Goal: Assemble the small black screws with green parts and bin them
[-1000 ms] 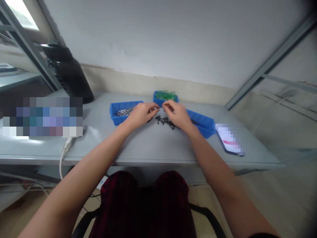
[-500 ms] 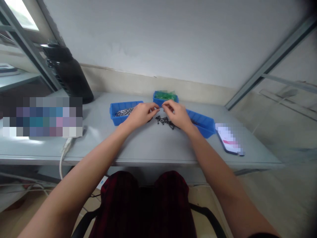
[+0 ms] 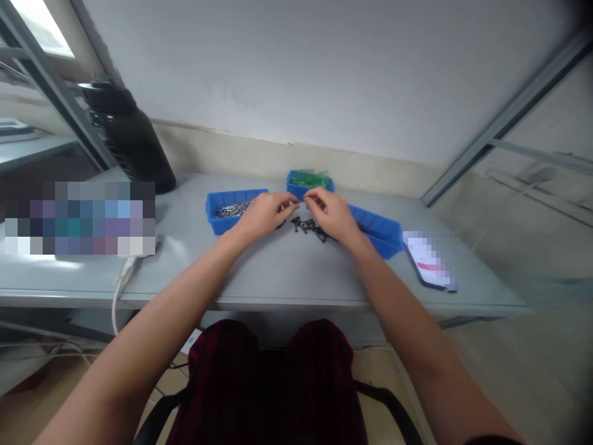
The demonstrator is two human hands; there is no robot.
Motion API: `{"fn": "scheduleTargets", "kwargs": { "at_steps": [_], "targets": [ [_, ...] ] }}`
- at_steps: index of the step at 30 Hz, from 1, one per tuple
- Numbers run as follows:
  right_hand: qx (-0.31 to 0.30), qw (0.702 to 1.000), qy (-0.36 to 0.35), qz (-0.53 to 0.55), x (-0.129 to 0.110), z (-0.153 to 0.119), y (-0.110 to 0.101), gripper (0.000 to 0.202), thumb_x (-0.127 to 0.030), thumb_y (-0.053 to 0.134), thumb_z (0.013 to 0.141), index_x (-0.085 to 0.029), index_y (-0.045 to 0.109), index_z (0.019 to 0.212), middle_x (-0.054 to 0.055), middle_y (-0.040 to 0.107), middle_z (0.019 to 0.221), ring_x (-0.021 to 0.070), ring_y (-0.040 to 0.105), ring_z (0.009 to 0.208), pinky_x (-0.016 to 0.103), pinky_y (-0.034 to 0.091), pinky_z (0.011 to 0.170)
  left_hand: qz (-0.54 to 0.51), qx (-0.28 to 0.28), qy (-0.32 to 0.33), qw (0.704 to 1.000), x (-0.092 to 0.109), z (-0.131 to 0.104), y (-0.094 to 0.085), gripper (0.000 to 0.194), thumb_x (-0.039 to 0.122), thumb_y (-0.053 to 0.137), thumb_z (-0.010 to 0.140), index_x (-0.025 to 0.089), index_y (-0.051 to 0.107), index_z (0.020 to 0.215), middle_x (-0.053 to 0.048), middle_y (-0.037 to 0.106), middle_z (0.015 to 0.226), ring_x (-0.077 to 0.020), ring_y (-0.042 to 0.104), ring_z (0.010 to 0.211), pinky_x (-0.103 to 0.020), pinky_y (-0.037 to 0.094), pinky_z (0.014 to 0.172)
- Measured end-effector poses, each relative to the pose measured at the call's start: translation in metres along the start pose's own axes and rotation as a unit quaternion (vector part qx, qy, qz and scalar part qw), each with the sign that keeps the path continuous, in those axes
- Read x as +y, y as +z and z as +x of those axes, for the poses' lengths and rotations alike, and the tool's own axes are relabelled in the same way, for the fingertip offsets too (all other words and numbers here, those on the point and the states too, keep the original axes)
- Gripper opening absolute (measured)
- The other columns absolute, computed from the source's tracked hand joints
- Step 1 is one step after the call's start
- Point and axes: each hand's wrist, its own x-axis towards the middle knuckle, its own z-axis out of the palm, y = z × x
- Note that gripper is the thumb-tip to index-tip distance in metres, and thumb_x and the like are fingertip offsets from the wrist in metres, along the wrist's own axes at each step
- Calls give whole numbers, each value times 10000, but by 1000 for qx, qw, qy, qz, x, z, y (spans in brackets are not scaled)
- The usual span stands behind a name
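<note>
My left hand [image 3: 272,211] and my right hand [image 3: 325,209] meet above the desk, fingertips pinched and nearly touching. Between them shows a thin dark piece, mostly covered by the fingers, like the loose black screws [image 3: 306,226] scattered on the desk just below. Beside my left hand stands a blue bin [image 3: 222,201] of silver metal pieces [image 3: 233,210]. Another blue bin [image 3: 389,238], with dark pieces inside, is partly hidden behind my right hand. Behind both hands a small blue bin [image 3: 296,188] holds green plastic bags [image 3: 309,178].
A grey desk [image 3: 287,278] runs along the wall. A tall black bottle [image 3: 134,142] stands at the back left, near a blurred-out item with a white cable [image 3: 121,287]. A phone [image 3: 426,262] lies to the right. Metal frame posts [image 3: 486,136] rise at both sides.
Hardly anything differs. Both hands keep their pinch at the same spot, and the bins and loose screws lie as before.
</note>
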Motion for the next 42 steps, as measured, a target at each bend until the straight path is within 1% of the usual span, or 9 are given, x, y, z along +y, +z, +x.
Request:
{"fn": "scheduleTargets", "kwargs": {
  "at_steps": [7,18,23,27,29,31,34,37,42],
  "targets": [
    [1,1000,1,-4,0,0,0,204,-363,487,955,-215,627,951,40,692,839,184,627,764,310,457,740,3,-2,-6,1000,2,0,-1,260,319,541,943,185,724,1068,-58,742,861,-162,646,727,-271,465,694],
    [-3,1000,8,4,-2,0,-1,204,-366,487,954,-219,628,954,39,695,845,185,629,772,313,463,748,3,2,-6,1000,0,0,0,262,332,545,938,186,725,1060,-62,738,849,-163,644,721,-272,469,691],
    [-6,1000,11,9,-1,1,-1,204,-364,495,952,-214,632,947,36,692,827,178,621,745,300,453,725,-1,25,-20,999,-3,1,2,267,340,541,940,198,724,1070,-48,734,818,-157,632,697,-263,463,668],
    [-40,999,5,5,0,0,-1,204,-352,489,955,-210,636,949,39,698,850,181,618,755,296,438,710,-6,47,-28,998,1,1,1,280,340,531,948,188,722,1083,-54,737,826,-159,638,715,-259,469,684],
    [-62,998,3,-1,0,0,0,210,-347,479,958,-210,637,942,40,698,857,186,615,757,299,431,702,-10,44,-21,999,3,1,0,269,319,527,950,183,721,1079,-56,743,863,-159,646,739,-259,475,711],
    [-68,998,4,-2,0,0,0,210,-339,471,960,-211,637,946,42,700,864,190,619,768,303,431,706,-15,38,-19,999,6,1,-2,260,308,527,951,183,720,1072,-54,744,876,-159,649,750,-262,479,727],
    [-51,999,9,11,0,0,-1,193,-330,484,952,-214,639,957,40,701,866,191,630,783,308,442,720,-22,37,-23,999,6,1,-3,259,328,535,951,188,722,1063,-51,744,866,-158,644,741,-266,482,727],
    [-24,999,25,40,-1,1,-2,204,-369,500,947,-218,638,943,34,698,839,188,640,776,313,465,729,-23,40,-29,999,3,1,-1,257,342,547,947,189,728,1045,-51,741,840,-157,635,715,-269,478,708],
    [15,998,20,50,-6,0,-1,240,-422,506,942,-223,640,936,32,699,841,185,639,789,317,481,742,-40,19,-8,999,1,1,2,239,318,553,932,197,733,1032,-45,743,846,-147,630,700,-257,466,680]
  ]
}}
